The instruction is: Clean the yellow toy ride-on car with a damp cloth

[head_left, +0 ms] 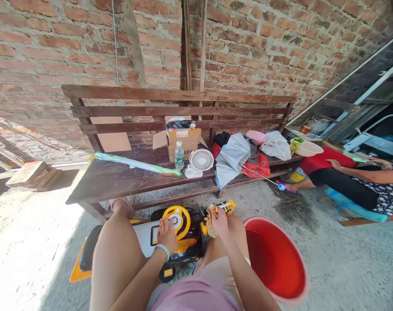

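Observation:
Between my knees stands a yellow and black ride-on toy vehicle (185, 246) with a yellow steering wheel (187, 222). My left hand (167, 235) lies on the toy beside the wheel, its fingers stretched out and touching the rim. A crumpled tan rag (212, 229) with orange patches is gripped in my right hand (219, 222). That hand is at the toy's yellow and black arm part (228, 207), above my right knee. The rag and fingers hide some of this part.
A red tub (274, 259) stands right of my leg. Ahead, a wooden bench (118, 181) bears a bottle (179, 156), a small white fan (201, 160), a cardboard box (183, 140) and a folded umbrella (233, 157). Another person (348, 185) sits at the right.

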Available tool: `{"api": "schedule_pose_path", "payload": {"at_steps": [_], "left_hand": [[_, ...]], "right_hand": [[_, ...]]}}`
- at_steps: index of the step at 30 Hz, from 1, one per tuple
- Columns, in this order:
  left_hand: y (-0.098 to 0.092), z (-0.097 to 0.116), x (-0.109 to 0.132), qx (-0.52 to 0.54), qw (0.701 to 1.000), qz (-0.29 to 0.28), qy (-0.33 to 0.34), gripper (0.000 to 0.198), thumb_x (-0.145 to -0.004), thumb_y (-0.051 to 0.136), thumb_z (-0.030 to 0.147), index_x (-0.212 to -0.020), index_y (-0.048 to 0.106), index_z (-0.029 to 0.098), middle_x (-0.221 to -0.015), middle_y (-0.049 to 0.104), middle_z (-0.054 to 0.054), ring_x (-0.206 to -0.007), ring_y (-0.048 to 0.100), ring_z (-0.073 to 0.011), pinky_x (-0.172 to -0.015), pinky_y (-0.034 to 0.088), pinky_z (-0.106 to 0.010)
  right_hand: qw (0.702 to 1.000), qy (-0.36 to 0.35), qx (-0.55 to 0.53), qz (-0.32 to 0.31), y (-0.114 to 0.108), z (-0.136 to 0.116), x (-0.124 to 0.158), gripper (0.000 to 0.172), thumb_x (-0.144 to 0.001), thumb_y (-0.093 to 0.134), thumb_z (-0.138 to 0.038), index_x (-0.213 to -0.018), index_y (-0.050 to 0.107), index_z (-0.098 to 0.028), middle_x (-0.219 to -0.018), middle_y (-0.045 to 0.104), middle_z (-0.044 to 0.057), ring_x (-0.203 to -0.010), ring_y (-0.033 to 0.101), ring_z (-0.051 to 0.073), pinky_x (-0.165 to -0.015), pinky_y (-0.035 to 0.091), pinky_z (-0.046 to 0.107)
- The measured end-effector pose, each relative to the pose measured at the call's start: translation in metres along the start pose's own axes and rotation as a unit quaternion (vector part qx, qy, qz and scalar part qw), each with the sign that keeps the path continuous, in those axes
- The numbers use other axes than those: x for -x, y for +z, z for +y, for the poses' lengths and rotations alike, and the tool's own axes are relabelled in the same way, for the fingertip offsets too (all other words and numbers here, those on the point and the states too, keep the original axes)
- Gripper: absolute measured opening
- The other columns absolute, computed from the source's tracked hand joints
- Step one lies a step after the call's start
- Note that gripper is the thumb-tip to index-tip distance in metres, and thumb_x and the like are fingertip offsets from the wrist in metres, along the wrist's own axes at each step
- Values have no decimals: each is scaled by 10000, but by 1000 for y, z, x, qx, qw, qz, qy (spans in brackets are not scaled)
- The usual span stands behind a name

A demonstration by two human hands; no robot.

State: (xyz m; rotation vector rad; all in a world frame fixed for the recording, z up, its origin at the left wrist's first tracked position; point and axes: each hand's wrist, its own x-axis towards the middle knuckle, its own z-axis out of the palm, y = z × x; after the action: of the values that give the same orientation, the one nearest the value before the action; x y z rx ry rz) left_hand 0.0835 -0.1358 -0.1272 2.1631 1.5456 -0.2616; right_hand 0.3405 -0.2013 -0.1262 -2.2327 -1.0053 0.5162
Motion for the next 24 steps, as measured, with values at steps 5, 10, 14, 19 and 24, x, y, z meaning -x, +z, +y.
{"api": "schedule_pose_path", "payload": {"at_steps": [5,10,14,19,24], "left_hand": [[-4,-1,-1,-22,1000,-16,-6,963,-923,615,385,-1746,205,96,-1842,-5,-191,-1709,-12,-390,-1312,277,-603],[-9,1,3,-23,999,-23,-7,1041,-845,688,410,-1741,241,123,-1843,64,-177,-1712,26,-373,-1334,221,-598],[-6,0,8,-6,999,-45,-1,1164,-750,756,428,-1741,229,119,-1832,80,-211,-1709,29,-393,-1323,231,-625],[-11,-7,12,-25,997,-73,27,1257,-641,795,298,-1743,217,117,-1827,41,-230,-1707,32,-400,-1308,262,-636],[-18,-8,11,-2,997,-77,27,1315,-541,827,286,-1725,281,118,-1820,82,-231,-1703,47,-416,-1316,274,-600]], "right_hand": [[996,-42,50,-61,8,-13,13,542,-904,501,-82,-1417,651,-169,-1441,638,147,-1272,687,232,-1155,477,297],[988,-38,111,-102,-10,-2,15,526,-901,518,-85,-1398,671,-164,-1404,667,153,-1247,692,273,-1114,495,318],[992,-85,92,-34,-14,-9,13,608,-916,478,-116,-1503,610,-201,-1511,614,128,-1379,607,273,-1181,455,326],[974,-158,131,-94,-3,-30,10,737,-860,552,-93,-1580,568,-251,-1630,541,81,-1396,578,259,-1203,434,327],[960,-145,204,-122,0,-36,15,713,-921,546,-121,-1624,520,-232,-1605,554,109,-1334,592,301,-1105,472,312]]}}
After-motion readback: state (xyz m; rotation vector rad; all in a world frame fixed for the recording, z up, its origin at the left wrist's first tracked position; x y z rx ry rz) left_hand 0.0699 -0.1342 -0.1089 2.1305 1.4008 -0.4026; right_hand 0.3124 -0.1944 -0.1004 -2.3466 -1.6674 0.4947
